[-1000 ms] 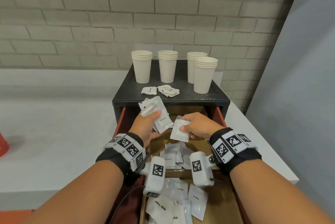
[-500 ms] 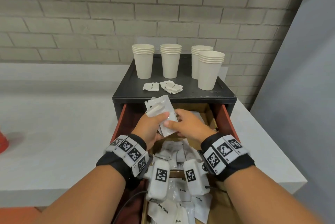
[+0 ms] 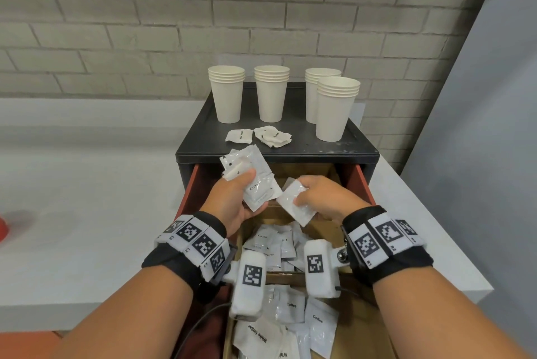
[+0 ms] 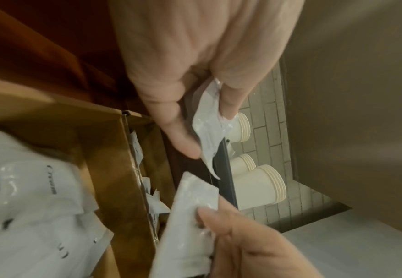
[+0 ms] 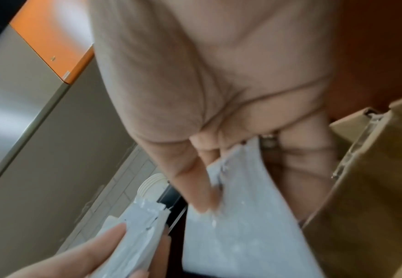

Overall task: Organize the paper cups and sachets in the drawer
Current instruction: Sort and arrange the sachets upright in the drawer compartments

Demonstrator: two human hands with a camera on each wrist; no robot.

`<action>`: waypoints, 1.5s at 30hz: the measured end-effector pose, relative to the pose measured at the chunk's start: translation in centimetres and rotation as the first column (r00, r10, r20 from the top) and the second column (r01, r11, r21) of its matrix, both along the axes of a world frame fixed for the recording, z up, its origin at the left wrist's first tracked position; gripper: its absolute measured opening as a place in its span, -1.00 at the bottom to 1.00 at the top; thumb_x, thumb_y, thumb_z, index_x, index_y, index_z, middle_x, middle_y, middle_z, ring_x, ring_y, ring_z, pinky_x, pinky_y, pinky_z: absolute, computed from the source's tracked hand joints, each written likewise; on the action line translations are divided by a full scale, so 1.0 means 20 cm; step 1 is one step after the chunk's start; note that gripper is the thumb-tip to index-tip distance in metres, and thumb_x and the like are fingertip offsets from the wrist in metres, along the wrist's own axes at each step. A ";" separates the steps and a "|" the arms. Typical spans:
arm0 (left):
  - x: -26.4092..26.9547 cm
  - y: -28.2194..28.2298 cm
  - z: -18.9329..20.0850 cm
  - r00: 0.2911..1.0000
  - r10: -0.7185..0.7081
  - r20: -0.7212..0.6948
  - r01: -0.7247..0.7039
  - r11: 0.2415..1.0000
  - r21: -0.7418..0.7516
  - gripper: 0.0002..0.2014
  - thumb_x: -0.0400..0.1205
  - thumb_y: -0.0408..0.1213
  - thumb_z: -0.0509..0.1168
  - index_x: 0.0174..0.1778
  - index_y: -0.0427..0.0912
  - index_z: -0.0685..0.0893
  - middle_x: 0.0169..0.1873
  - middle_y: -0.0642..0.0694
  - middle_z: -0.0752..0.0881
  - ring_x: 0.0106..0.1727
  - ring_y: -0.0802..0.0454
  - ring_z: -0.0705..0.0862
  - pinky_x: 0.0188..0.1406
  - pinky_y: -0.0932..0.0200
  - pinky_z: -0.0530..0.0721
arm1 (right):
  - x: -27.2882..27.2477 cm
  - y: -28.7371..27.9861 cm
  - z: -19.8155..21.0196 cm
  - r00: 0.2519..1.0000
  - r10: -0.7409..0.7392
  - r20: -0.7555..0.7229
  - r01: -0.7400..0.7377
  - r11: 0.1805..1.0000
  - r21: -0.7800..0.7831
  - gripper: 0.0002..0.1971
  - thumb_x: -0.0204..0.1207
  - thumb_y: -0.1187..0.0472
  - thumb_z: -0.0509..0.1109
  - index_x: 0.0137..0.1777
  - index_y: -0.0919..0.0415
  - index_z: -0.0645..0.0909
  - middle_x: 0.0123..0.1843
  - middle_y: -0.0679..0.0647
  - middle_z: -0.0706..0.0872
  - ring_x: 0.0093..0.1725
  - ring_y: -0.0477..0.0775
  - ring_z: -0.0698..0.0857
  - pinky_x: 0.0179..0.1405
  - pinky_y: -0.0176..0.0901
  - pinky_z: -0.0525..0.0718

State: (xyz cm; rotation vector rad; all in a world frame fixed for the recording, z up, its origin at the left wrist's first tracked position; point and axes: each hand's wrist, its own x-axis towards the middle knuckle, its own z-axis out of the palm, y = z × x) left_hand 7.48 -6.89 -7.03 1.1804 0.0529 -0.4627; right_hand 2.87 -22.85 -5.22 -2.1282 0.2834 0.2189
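My left hand (image 3: 247,184) grips a fanned bundle of white cream sachets (image 3: 257,181) above the back of the open drawer (image 3: 364,184). Just to its right, my right hand (image 3: 302,193) pinches a single white sachet (image 3: 296,207), held apart from the bundle. In the left wrist view the left hand (image 4: 209,131) clamps the bundle (image 4: 207,129) between thumb and fingers. The right wrist view shows the right hand (image 5: 209,188) on its sachet (image 5: 242,225). Several stacks of paper cups (image 3: 271,94) stand on the black cabinet top (image 3: 357,146).
Loose sachets (image 3: 273,136) lie on the cabinet top in front of the cups. Cardboard dividers (image 3: 290,274) split the drawer; cream sachets (image 3: 270,242) fill the middle section, coffee (image 3: 293,306) and white sugar sachets (image 3: 258,335) the near one. White counters flank the cabinet.
Half a second ago my right hand was against the left hand's bundle. Now it has drawn back to the right with a single sachet between its fingers. The left hand has hardly moved.
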 end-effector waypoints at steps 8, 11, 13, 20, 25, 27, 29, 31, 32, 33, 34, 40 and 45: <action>-0.05 -0.02 -0.01 0.985 -0.154 0.078 0.156 0.987 -0.025 -0.67 0.71 -0.39 0.13 0.41 -0.18 0.51 0.14 -0.25 0.73 0.07 -0.11 0.76 -0.15 0.00 0.80 | -0.01 0.13 -0.04 0.987 0.014 0.162 -0.039 0.988 0.150 -0.57 0.51 0.03 0.44 0.34 -0.03 0.43 0.09 -0.07 0.66 0.06 -0.06 0.68 -0.10 -0.22 0.70; -0.05 -0.03 0.00 0.987 -0.149 0.064 0.151 0.988 -0.034 -0.68 0.72 -0.26 0.15 0.40 -0.16 0.51 0.16 -0.26 0.73 0.10 -0.15 0.75 -0.12 -0.12 0.79 | -0.01 0.15 -0.04 0.979 0.000 0.203 -0.024 0.993 0.118 -0.67 0.54 0.21 0.42 0.27 0.12 0.50 0.12 0.09 0.71 0.05 0.06 0.72 -0.16 -0.15 0.75; -0.05 -0.02 0.01 0.993 -0.119 -0.006 0.118 0.990 -0.075 -0.69 0.71 -0.18 0.16 0.36 -0.14 0.52 0.12 -0.25 0.74 0.08 -0.18 0.76 -0.09 -0.20 0.77 | -0.01 0.13 -0.03 0.982 0.004 0.190 -0.031 0.990 0.136 -0.68 0.56 0.31 0.38 0.30 0.19 0.53 0.16 0.16 0.72 0.05 0.09 0.73 -0.15 -0.13 0.76; -0.03 -0.02 0.02 0.996 -0.017 -0.087 0.013 0.999 -0.043 -0.72 0.71 -0.22 0.18 0.34 -0.09 0.50 0.10 -0.17 0.72 0.04 -0.14 0.72 -0.26 -0.09 0.73 | -0.04 0.01 0.04 0.987 0.139 -0.084 -0.145 0.986 -0.079 -0.76 0.56 0.42 0.26 0.17 0.21 0.60 -0.08 0.11 0.63 -0.21 -0.01 0.60 -0.42 -0.33 0.54; -0.03 -0.02 0.02 0.997 -0.004 -0.075 0.002 1.000 -0.029 -0.69 0.70 -0.24 0.19 0.37 -0.10 0.48 0.17 -0.19 0.69 0.09 -0.16 0.70 -0.23 -0.04 0.71 | -0.04 0.01 0.04 0.989 0.138 -0.053 -0.146 0.971 -0.192 -0.63 0.54 0.22 0.36 0.36 0.20 0.57 0.11 0.04 0.60 0.08 0.00 0.59 0.02 -0.22 0.56; -0.03 -0.02 0.01 0.998 -0.027 -0.056 0.026 0.999 -0.022 -0.70 0.71 -0.24 0.18 0.38 -0.09 0.48 0.17 -0.20 0.70 0.08 -0.16 0.72 -0.23 -0.01 0.73 | -0.02 0.04 0.03 0.995 0.051 0.083 -0.051 0.999 0.001 -0.51 0.54 0.11 0.39 0.47 0.12 0.44 0.13 0.00 0.60 0.14 -0.01 0.62 0.13 -0.20 0.57; -0.03 -0.02 0.01 0.997 -0.072 -0.017 0.072 0.997 -0.008 -0.73 0.72 -0.26 0.16 0.34 -0.05 0.49 0.14 -0.20 0.73 0.02 -0.12 0.75 -0.23 0.03 0.77 | -0.01 0.09 0.01 0.986 -0.014 0.164 -0.014 0.986 0.165 -0.36 0.50 0.05 0.44 0.56 0.00 0.28 0.14 -0.04 0.62 0.10 -0.07 0.64 0.02 -0.25 0.60; -0.05 -0.02 0.00 0.991 -0.130 0.021 0.130 0.992 -0.003 -0.78 0.72 -0.29 0.14 0.25 -0.02 0.55 0.04 -0.16 0.77 -0.09 -0.05 0.78 -0.22 0.06 0.77 | 0.00 0.13 -0.03 0.966 0.012 0.259 -0.074 0.971 0.228 -0.34 0.44 0.10 0.51 0.50 -0.04 0.31 0.18 -0.15 0.62 0.13 -0.19 0.63 -0.02 -0.37 0.59; -0.06 -0.03 0.00 0.988 -0.150 0.032 0.150 0.989 -0.001 -0.80 0.72 -0.30 0.14 0.21 -0.02 0.56 -0.01 -0.14 0.78 -0.13 -0.02 0.79 -0.22 0.07 0.77 | 0.00 0.15 -0.05 0.952 0.028 0.305 -0.102 0.968 0.230 -0.33 0.41 0.14 0.54 0.48 -0.03 0.33 0.21 -0.20 0.60 0.16 -0.24 0.61 0.01 -0.42 0.57; -0.06 -0.03 -0.01 0.987 -0.160 0.034 0.160 0.987 -0.003 -0.80 0.72 -0.30 0.14 0.21 -0.03 0.57 -0.02 -0.14 0.78 -0.13 -0.02 0.79 -0.21 0.05 0.77 | -0.01 0.17 -0.06 0.941 0.038 0.335 -0.115 0.971 0.211 -0.34 0.41 0.17 0.55 0.46 -0.04 0.33 0.23 -0.23 0.58 0.18 -0.28 0.59 0.04 -0.46 0.53; -0.06 -0.03 -0.01 0.986 -0.163 0.033 0.164 0.986 -0.006 -0.79 0.72 -0.29 0.14 0.23 -0.06 0.57 -0.02 -0.15 0.79 -0.10 -0.04 0.79 -0.18 0.02 0.77 | -0.01 0.18 -0.07 0.932 0.047 0.360 -0.120 0.976 0.183 -0.34 0.42 0.19 0.54 0.46 -0.07 0.32 0.23 -0.26 0.55 0.18 -0.31 0.56 0.05 -0.49 0.50; -0.05 -0.02 0.01 0.985 -0.168 0.028 0.170 0.982 -0.079 -0.71 0.72 -0.06 0.10 0.11 -0.14 0.64 -0.14 -0.18 0.82 -0.16 -0.07 0.81 -0.19 -0.11 0.76 | -0.01 0.21 -0.07 0.931 0.026 0.365 -0.093 0.982 0.166 -0.34 0.46 0.24 0.48 0.50 -0.12 0.31 0.31 -0.12 0.60 0.29 -0.05 0.60 0.24 0.07 0.67; -0.04 -0.03 0.01 0.996 -0.080 0.030 0.083 0.992 -0.096 -0.74 0.73 -0.12 0.11 0.14 -0.15 0.62 -0.04 -0.25 0.79 -0.12 -0.13 0.80 -0.26 -0.10 0.80 | -0.01 0.21 -0.07 0.939 -0.013 0.344 -0.058 0.979 0.195 -0.28 0.42 0.33 0.49 0.51 -0.13 0.31 0.30 -0.08 0.62 0.26 0.03 0.65 0.21 0.17 0.68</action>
